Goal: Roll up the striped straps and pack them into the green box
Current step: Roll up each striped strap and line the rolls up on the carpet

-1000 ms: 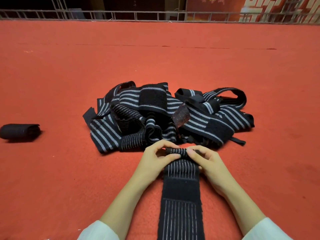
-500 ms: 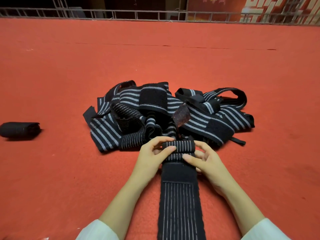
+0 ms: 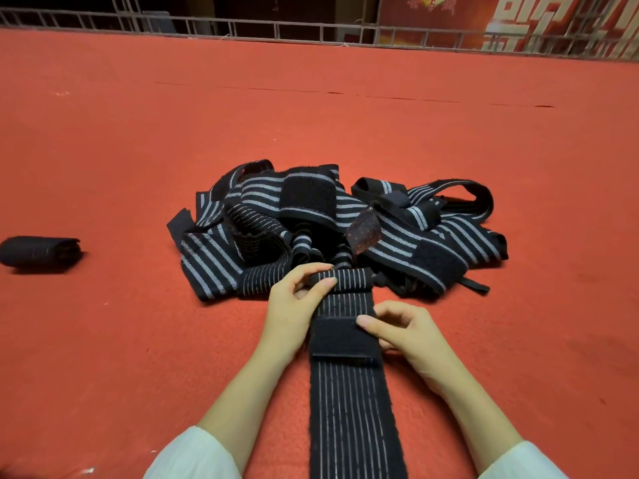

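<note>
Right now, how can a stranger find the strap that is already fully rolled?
Start at the red carpet and its big pile of striped straps. Look far left of the pile: a dark roll lies alone there, the only one wound shut.

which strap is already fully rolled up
The rolled strap lying alone at far left; the pile is loose, and the held strap is only partly rolled.

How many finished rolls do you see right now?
1: a roll lies alone at the carpet's far left. The strap held by the left hand and right hand is only started. The pile might hide more.
</note>
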Demonstrator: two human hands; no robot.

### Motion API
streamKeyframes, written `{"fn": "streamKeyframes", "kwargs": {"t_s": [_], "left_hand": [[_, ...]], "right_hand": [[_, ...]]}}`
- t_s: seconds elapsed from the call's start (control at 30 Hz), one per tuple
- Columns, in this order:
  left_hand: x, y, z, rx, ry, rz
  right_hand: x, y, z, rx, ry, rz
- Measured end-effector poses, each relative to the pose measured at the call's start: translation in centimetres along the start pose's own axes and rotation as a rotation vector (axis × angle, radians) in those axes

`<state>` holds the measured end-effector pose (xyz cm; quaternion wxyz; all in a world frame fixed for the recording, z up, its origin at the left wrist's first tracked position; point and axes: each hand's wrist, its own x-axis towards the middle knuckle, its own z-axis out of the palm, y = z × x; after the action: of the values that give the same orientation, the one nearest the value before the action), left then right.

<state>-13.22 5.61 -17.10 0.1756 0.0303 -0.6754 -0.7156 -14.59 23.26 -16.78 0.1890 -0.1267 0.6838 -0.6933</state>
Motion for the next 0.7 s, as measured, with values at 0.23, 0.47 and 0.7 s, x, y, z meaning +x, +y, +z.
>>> {"fn": "streamKeyframes", "kwargs": {"t_s": [0.23, 0.47, 0.7], "left_hand": [[0.0, 0.1, 0.0, -0.039, 0.025, -0.003], [0.0, -0.1, 0.0, -0.036, 0.012, -0.027], [-0.5, 0.1, 0.1, -0.042, -0.141, -0.103]], "right_hand": [[0.2, 0.7, -0.5, -0.103, -0.065, 0.0], [0.2, 0.3, -0.7, 0.059, -0.111, 0.087], [0.1, -0.1, 0.1, 0.056, 0.048, 0.024]]}}
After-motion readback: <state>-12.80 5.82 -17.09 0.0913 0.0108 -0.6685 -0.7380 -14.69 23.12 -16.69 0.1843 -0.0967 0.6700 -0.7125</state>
